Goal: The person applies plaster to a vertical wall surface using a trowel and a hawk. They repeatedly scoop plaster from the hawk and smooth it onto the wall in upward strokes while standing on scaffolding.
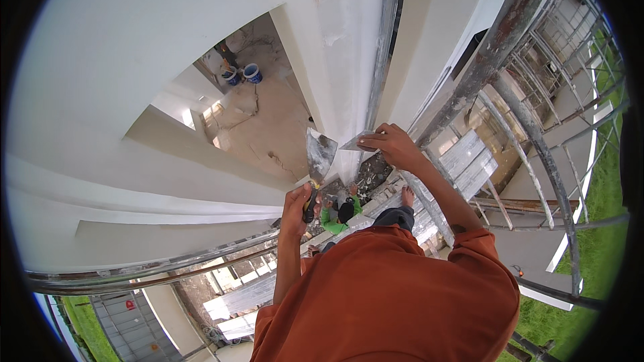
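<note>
By wall (168, 20), scraper (320, 161) in left fingers (299, 193), blade (352, 143) in right fingers (372, 139)

Loose rust-orange shirt (389, 295), short wide sleeves (477, 249), dark blue trousers (396, 218)

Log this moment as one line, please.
Left hand: grips putty knife, blade pointing away | Right hand: holds flat scraper, close to knife blade | Ahead: white wall | Below: person in green

"What surrounds the wide, cream-edged window opening (296, 60)?"
"Smooth white plastered wall (168, 7)."
"And through it?"
"Dusty tan-brown floor (251, 124)."
"Right of it?"
"Rust-stained grey metal scaffold pipes (498, 47); farther right, bright green grass (597, 228)."
</note>
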Demonstrator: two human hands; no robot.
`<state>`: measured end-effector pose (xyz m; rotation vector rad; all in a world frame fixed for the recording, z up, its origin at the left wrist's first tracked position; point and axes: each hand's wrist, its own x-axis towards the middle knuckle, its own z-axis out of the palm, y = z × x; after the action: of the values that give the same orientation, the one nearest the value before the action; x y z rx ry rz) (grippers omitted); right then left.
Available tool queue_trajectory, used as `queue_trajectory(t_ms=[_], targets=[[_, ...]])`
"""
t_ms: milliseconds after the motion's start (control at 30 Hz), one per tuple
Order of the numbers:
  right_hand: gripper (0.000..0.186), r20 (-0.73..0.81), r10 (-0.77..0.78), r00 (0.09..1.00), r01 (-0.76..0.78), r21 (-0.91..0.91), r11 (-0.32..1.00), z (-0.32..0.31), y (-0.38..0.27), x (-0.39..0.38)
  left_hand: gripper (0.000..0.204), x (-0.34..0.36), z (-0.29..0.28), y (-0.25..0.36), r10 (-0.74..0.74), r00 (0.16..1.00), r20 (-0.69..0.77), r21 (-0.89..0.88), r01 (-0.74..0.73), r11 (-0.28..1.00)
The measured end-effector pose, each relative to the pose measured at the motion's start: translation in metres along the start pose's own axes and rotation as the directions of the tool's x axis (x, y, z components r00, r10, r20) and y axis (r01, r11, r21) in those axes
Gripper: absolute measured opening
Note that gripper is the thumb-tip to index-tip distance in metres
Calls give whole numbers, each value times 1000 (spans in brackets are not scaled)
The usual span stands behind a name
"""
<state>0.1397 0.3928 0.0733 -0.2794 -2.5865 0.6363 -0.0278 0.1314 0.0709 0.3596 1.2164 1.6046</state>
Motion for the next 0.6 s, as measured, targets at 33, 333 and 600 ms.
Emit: queue_trajectory(t_ms=[33, 333, 600], targets=[[35, -25, 87, 996, -84, 121, 989, 1, 4, -10, 29, -2, 0, 3, 36, 999, -18, -14, -36, 999], [27, 216, 432, 876, -26, 915, -403, 73, -81, 18, 25, 9, 40, -15, 732, 680, 50, 955, -246, 164], [18, -685, 393, 613, -31, 476, 879, -14, -34, 88, 30, -20, -40, -68, 551, 805, -222, 975, 165, 152]])
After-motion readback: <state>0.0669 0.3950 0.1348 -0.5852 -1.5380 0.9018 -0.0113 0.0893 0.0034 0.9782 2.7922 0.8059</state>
